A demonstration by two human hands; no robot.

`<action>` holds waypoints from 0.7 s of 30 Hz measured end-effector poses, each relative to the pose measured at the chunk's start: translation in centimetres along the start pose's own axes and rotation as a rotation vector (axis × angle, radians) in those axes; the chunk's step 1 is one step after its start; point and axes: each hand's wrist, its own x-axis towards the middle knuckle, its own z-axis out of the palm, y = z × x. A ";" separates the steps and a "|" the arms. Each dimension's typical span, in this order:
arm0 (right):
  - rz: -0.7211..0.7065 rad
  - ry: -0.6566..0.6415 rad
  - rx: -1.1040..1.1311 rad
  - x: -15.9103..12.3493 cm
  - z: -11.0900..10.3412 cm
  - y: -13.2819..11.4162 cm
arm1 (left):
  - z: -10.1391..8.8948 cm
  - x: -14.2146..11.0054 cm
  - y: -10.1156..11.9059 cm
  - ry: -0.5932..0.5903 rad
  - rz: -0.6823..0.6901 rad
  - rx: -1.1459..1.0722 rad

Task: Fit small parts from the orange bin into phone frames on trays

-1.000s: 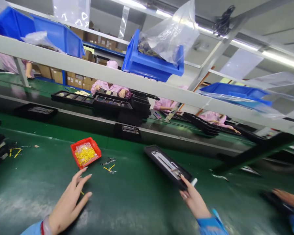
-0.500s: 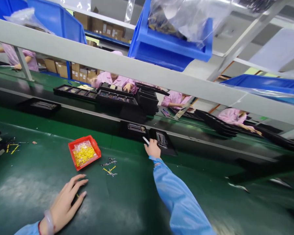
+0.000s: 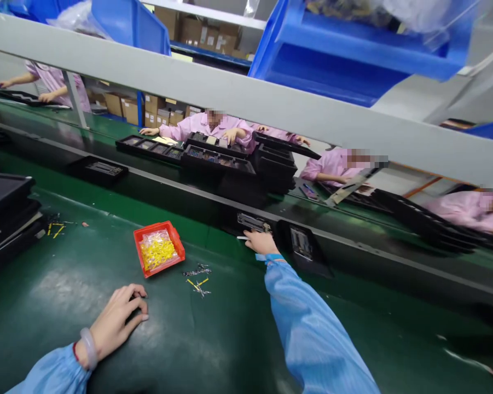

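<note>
My right hand (image 3: 261, 242) reaches over the near edge of a black tray (image 3: 233, 223) and is closed on a thin white stick-like tool (image 3: 242, 238), mostly hidden by my fingers. A flat dark part with metal pieces (image 3: 252, 221) lies in that tray. My left hand (image 3: 121, 314) rests on the green bench with fingers loosely bent and apart, nothing seen in them. Beyond it stands a red bin (image 3: 181, 253) holding a bag of small yellow pieces (image 3: 159, 251). Beside the bin lie loose yellow pieces (image 3: 198, 285) and small dark pieces (image 3: 197, 270).
Another black tray (image 3: 304, 249) with a part stands right of my hand. Stacked black trays (image 3: 8, 213) sit at the left. A white shelf beam (image 3: 213, 87) with blue bins (image 3: 344, 65) crosses above. Co-workers in pink (image 3: 213, 128) sit across the line.
My view has shifted, and more of the stacked trays shows at the left. My right hand has moved onto the left of the two trays. My left hand's fingers have curled in.
</note>
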 end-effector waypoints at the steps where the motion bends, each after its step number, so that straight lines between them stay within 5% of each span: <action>1: -0.011 -0.004 -0.009 -0.6 -0.5 -0.1 | 0.0 0.1 0.0 -0.010 0.005 -0.012; 9: -0.136 0.067 -0.020 -10.4 -3.6 -1.0 | -1.1 0.9 -0.3 -0.040 -0.066 -0.131; 15: -0.431 0.351 -0.033 -20.4 -1.8 -3.2 | -0.8 1.0 -0.5 0.004 -0.044 -0.165; 21: -0.522 0.453 0.062 -27.7 0.9 -9.6 | -1.0 1.6 0.4 0.011 -0.028 -0.195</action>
